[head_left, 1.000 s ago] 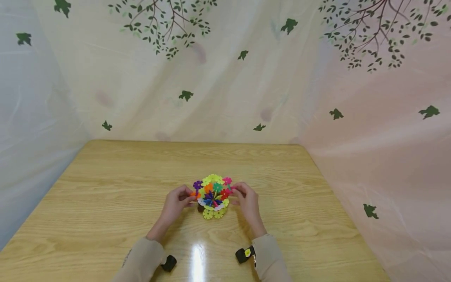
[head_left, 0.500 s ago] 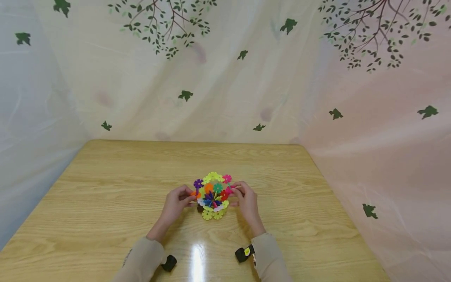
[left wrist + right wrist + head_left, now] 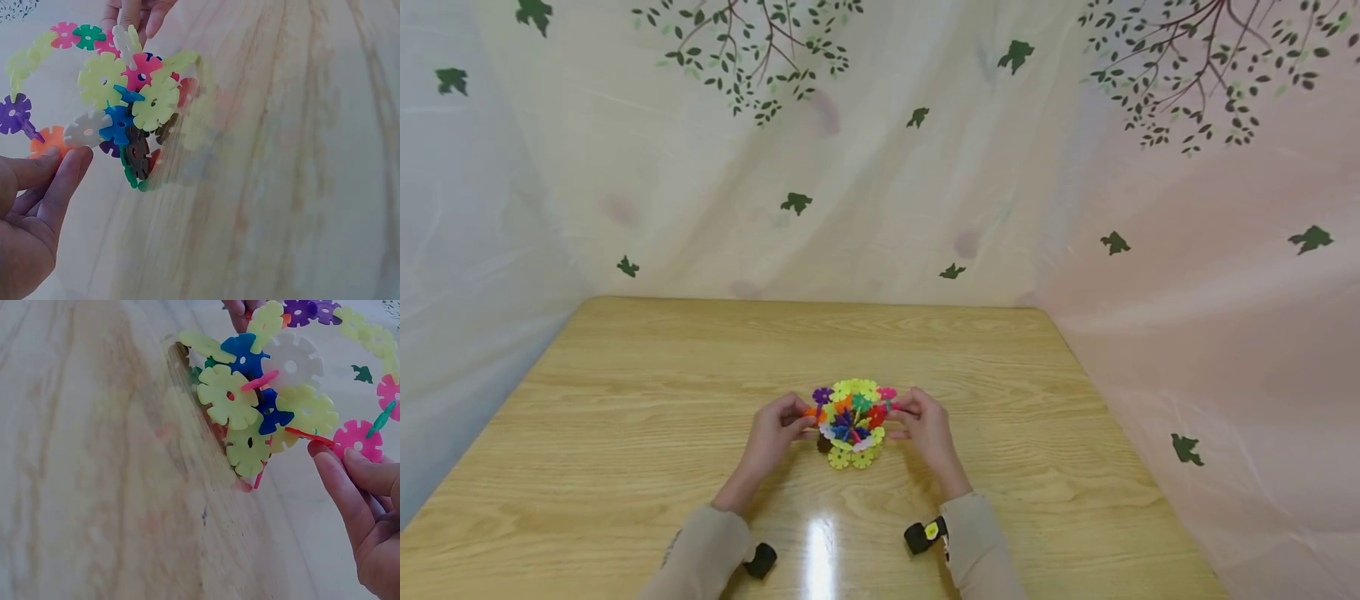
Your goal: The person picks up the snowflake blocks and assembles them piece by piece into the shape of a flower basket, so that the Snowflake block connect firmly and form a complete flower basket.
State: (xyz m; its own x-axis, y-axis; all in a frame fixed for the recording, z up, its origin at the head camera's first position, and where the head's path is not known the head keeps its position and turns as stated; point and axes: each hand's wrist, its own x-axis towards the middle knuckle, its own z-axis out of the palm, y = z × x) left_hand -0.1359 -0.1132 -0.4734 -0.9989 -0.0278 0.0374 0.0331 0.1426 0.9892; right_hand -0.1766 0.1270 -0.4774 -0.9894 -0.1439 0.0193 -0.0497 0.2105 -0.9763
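Observation:
A small basket-like shape (image 3: 853, 433) of interlocking plastic snowflake discs sits at the middle of the wooden table. My left hand (image 3: 775, 427) pinches an orange disc (image 3: 50, 141) on its left side between thumb and fingertips. On the opposite side, my right hand (image 3: 928, 425) pinches a pink disc (image 3: 359, 441). A chain of yellow discs (image 3: 854, 388) arches across the far side, with a purple disc (image 3: 823, 395) at its left. Blue, white, yellow and brown discs make up the rounded body, whose underside is partly hidden.
The wood-grain table (image 3: 625, 467) reaches back to a pale curtain (image 3: 880, 167) printed with branches and green leaves. Black wrist cameras (image 3: 762, 561) are strapped at both sleeves. A bright light reflection lies on the tabletop between the forearms.
The yellow arch rose slightly, then tipped lower and closer to the body. My right hand and sleeve have shifted a little. My left hand keeps its grip almost unmoved.

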